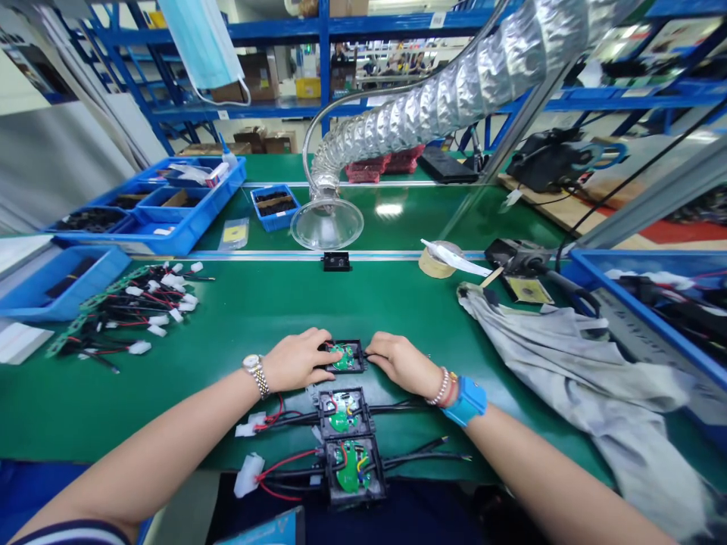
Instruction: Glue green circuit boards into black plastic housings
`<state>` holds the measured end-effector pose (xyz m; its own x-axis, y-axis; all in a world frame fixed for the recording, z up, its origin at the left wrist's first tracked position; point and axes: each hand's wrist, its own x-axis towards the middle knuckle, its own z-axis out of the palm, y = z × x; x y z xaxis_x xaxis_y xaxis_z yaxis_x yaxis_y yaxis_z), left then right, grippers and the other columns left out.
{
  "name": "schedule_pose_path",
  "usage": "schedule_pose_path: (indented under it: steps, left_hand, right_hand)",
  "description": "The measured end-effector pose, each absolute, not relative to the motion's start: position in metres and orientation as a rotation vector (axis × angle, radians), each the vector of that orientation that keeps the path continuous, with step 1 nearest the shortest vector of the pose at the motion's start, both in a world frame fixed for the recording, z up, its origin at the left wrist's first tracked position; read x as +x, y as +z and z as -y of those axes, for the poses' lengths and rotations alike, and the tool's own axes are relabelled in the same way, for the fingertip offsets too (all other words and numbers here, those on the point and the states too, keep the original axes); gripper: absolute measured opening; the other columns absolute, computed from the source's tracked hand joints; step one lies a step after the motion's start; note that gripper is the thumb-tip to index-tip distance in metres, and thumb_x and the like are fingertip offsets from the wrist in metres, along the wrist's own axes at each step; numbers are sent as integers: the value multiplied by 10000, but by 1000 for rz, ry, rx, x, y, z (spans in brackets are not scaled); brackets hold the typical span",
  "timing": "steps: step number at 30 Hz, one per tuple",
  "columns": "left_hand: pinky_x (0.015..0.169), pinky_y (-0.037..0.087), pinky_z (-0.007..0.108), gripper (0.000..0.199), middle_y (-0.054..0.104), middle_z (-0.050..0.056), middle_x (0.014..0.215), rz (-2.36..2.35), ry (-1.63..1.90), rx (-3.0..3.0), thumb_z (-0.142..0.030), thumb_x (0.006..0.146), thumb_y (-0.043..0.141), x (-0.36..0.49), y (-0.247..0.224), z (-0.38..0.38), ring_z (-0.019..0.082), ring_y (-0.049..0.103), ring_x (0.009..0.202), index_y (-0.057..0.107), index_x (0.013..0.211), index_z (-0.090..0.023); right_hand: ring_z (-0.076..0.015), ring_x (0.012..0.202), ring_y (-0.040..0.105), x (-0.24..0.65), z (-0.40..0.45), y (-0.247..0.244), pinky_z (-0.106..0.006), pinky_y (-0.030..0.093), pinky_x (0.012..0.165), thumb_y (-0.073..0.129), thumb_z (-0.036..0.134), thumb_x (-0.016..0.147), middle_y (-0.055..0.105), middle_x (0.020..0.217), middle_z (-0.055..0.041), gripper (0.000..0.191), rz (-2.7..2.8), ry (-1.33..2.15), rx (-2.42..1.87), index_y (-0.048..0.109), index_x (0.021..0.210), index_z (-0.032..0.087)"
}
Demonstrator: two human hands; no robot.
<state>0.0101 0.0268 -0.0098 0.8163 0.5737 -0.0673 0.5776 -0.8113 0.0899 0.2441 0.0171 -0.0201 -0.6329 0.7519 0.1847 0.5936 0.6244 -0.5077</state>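
The nearest black plastic housing (354, 471) and the second housing (343, 412) lie on the green desk (227, 409), one directly behind the other. Each contains a green circuit board and carries red and black wires, with a white connector (250, 475) at the left end.

The third housing (357, 350) lies directly beyond them, between the left hand (295, 360) and the right hand (400, 365). Each grip rests on a side of this housing with the fingers together; whether it pinches cannot be determined.

Left of the hands lies a pile of wire harnesses (130, 310). To the right lies a grey cloth (591, 378). Farther on stand a roll of tape (432, 263) and a clear fume hood (326, 223) on a foil duct (454, 91). Blue parts bins (148, 227) occupy the far left.
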Motion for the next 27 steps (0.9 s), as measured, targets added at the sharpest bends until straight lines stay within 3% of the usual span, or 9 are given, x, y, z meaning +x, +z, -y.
schedule_pose_path:
  steps: [10,16,20,27]
  left_hand:
    - [636,452,260,336,445,76,1063,-836,-126,2920,-443,856,414,13,0,-31,201,463,908,520,1119,-263]
    - [672,461,278,328,450,66,1080,-880,-106,2894,-433,849,434,13,2,-29,198,471,904,525,1121,-275]
    - [671,464,276,329,452,66,1101,-875,-116,2866,-431,838,454,14,2,-31,203,470,929,529,1118,-275]
    - [844,443,335,319,430,70,1207,-837,25,2691,-316,751,575,11,5,-31,226,453,1061,549,1057,-229]
  right_hand:
    - [-128,627,486,240,-15,-25,-236,420,604,427,62,822,503,677,-29,195,2488,522,-1075,559,702,140]
    - [-159,797,495,239,-4,-15,-285,423,705,426,167,861,506,922,-75,194,2495,388,-1085,568,993,163]
    - [-180,772,465,230,2,-8,-310,389,643,475,287,854,503,910,-78,190,2724,178,-1095,595,944,172]
    - [-176,829,452,226,-8,-5,-304,400,678,470,244,861,551,1068,-74,159,2842,85,-864,592,915,157]
